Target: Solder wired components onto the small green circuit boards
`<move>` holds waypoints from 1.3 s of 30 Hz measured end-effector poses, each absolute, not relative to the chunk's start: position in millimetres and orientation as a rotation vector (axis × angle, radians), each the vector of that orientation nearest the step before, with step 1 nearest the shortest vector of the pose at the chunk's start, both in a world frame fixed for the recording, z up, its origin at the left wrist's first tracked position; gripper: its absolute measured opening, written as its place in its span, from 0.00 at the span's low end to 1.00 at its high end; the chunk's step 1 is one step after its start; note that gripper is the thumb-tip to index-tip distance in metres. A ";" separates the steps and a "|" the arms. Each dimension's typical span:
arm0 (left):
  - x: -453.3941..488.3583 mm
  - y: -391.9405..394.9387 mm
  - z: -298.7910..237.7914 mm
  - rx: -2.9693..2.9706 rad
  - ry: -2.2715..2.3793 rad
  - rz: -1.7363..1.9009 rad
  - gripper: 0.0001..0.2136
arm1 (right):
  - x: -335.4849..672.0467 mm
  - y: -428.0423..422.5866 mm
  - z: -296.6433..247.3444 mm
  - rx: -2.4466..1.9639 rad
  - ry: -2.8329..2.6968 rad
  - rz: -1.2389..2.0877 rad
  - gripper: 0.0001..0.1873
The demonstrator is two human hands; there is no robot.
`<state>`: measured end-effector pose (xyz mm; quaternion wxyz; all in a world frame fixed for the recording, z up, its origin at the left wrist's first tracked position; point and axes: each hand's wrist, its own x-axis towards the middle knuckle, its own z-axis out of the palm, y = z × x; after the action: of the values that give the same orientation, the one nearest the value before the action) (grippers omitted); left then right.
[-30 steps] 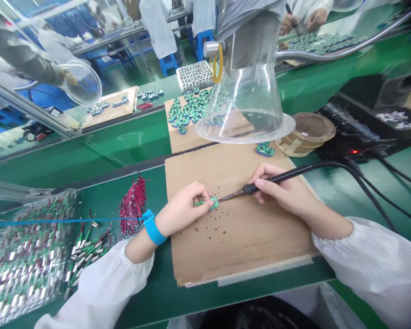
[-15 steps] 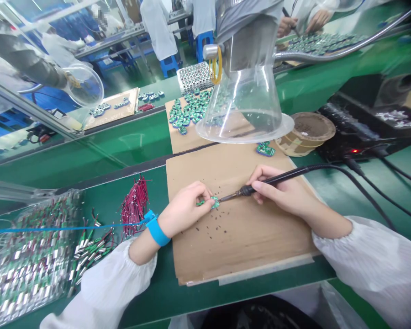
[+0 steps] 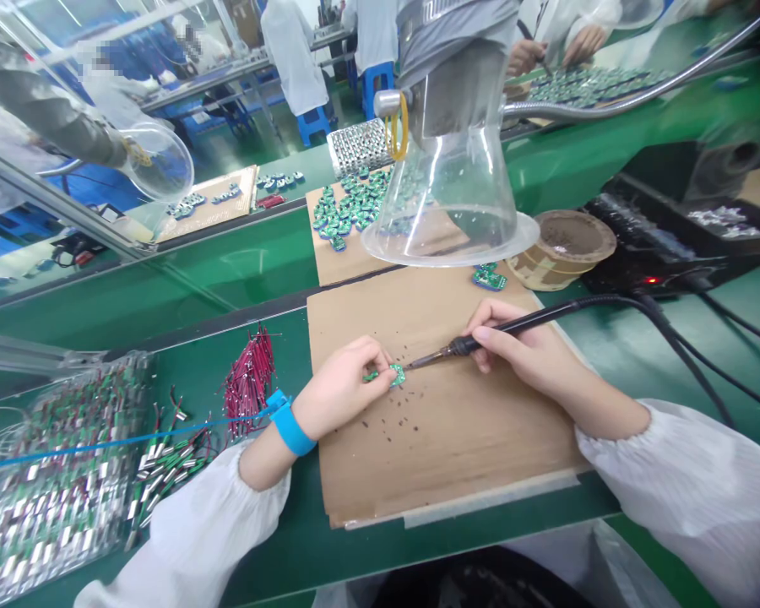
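Note:
My left hand (image 3: 355, 380), with a blue wrist strap (image 3: 291, 426), pinches a small green circuit board (image 3: 397, 375) over the brown cardboard sheet (image 3: 449, 447). My right hand (image 3: 513, 342) grips a black soldering iron (image 3: 519, 324) like a pen. The iron's tip meets the board's right edge or lies very close to it; I cannot tell whether they touch. Dark specks (image 3: 402, 414) are scattered on the cardboard around the board. Part of the board is hidden by my left fingers.
A clear fume hood (image 3: 449, 194) hangs beyond my hands. Behind it lie many green boards (image 3: 355, 207). A round tub (image 3: 570, 245) and a black soldering station (image 3: 646, 253) stand right. Red wires (image 3: 250, 380) and bagged wired parts (image 3: 57, 473) lie left. A co-worker's hands (image 3: 583, 44) work across.
The soldering iron and my right hand have shifted very slightly, and the iron's cable has moved. My left hand keeps its hold on the board. The blue strap's cord hangs lower.

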<state>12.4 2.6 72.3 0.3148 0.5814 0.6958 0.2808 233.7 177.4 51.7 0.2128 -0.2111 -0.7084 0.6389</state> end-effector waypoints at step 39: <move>-165.7 -101.6 146.1 1.152 2.819 0.357 0.31 | 235.4 189.6 37.2 -0.685 -1.971 1.511 0.12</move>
<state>-165.7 -101.6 146.1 0.0377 0.3754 0.9187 0.1165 235.4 189.6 37.2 0.2791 -0.2553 -0.7347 0.5632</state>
